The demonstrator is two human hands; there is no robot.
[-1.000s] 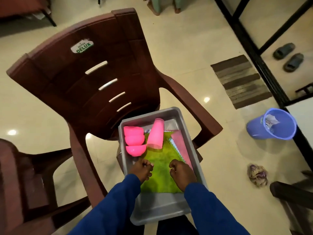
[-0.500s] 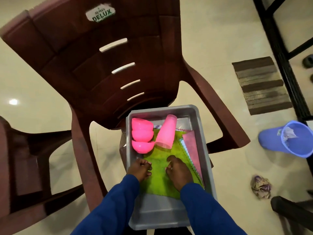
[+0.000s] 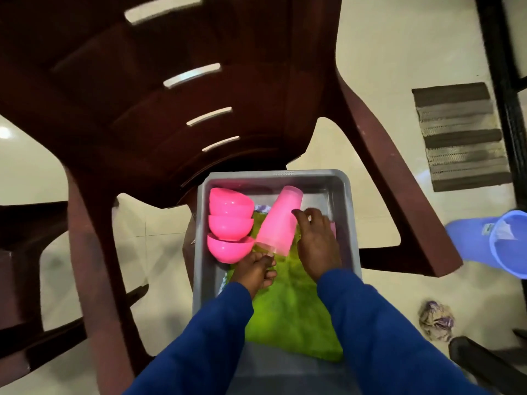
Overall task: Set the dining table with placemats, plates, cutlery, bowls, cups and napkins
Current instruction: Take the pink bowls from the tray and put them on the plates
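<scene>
A grey tub [image 3: 351, 212] stands on the seat of a brown plastic chair [image 3: 142, 109]. In its far left corner lie three nested pink bowls [image 3: 231, 223]. Beside them a stack of pale pink cups [image 3: 278, 220] leans on a green cloth [image 3: 291, 309] that covers the tub's floor. My right hand [image 3: 316, 243] lies against the right side of the cups, fingertips touching them. My left hand [image 3: 256, 270] sits at the cups' rim with curled fingers; whether it holds anything is hidden. A pink flat piece [image 3: 333, 229] peeks out beyond my right hand.
A blue bucket [image 3: 502, 246] lies on the tiled floor to the right, with a striped doormat [image 3: 462, 138] behind it and a crumpled cloth [image 3: 436, 320] nearer. Another brown chair [image 3: 17, 252] stands at the left, a dark chair arm [image 3: 484, 363] at bottom right.
Both hands moved forward from the near part of the green cloth to the pink cups. The camera leaned in closer over the tub.
</scene>
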